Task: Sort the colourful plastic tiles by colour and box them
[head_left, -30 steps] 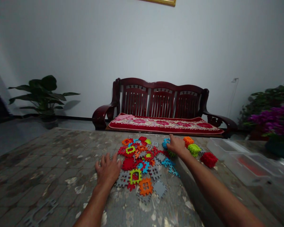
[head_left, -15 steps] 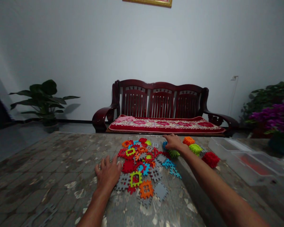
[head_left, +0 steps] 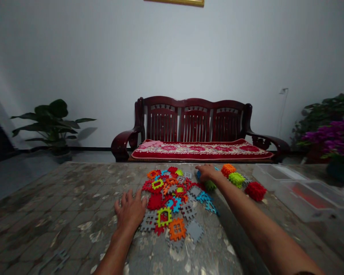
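A pile of flat, toothed plastic tiles [head_left: 172, 198] in red, orange, green, blue and grey lies in the middle of the patterned table [head_left: 60, 198]. My left hand [head_left: 130, 212] rests flat on the table at the pile's left edge, fingers spread, touching a grey tile [head_left: 149, 220]. My right hand [head_left: 206, 172] reaches to the pile's far right and covers a blue built cube [head_left: 200, 174], fingers curved over it. A green cube [head_left: 210, 186] sits just below that hand. Orange [head_left: 227, 169], green [head_left: 236, 178] and red [head_left: 255, 191] cubes stand to its right.
Clear plastic boxes [head_left: 275, 175] and a lid [head_left: 309, 198] sit at the table's right. A grey piece [head_left: 53, 259] lies near the front left edge. Behind the table stand a dark wooden bench [head_left: 195, 130] with a red cushion, a leafy plant [head_left: 53, 122] and purple flowers [head_left: 332, 137].
My right hand has slid a little left and farther away over the blue cube. My left hand has stayed in place. The view has shifted slightly.
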The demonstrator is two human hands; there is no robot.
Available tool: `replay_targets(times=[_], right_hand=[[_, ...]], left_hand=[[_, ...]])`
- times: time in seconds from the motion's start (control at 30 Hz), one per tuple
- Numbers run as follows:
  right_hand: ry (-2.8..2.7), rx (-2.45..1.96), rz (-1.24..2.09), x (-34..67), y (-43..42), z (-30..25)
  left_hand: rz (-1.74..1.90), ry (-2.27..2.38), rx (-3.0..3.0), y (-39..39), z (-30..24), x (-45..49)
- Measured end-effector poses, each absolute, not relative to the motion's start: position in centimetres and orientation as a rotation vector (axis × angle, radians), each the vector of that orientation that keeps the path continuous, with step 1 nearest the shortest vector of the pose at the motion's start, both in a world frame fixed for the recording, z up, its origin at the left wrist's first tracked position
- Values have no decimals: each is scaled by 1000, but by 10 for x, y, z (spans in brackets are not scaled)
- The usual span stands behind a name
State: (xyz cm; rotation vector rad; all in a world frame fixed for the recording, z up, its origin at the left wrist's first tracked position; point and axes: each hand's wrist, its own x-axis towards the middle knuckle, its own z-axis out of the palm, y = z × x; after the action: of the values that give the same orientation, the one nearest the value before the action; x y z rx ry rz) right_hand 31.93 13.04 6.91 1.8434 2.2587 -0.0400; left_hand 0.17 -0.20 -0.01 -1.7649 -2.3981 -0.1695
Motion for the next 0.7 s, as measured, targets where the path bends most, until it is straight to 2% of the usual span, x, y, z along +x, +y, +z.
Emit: replay_targets(times=[0.5, 0.7], right_hand=[[2298, 1835, -44, 318, 132, 75], [2409, 1929, 21, 306, 92, 87]], left_hand=[[-202, -2435, -1763, -1, 0, 2], [-196, -2417, -1772, -2, 0, 2]])
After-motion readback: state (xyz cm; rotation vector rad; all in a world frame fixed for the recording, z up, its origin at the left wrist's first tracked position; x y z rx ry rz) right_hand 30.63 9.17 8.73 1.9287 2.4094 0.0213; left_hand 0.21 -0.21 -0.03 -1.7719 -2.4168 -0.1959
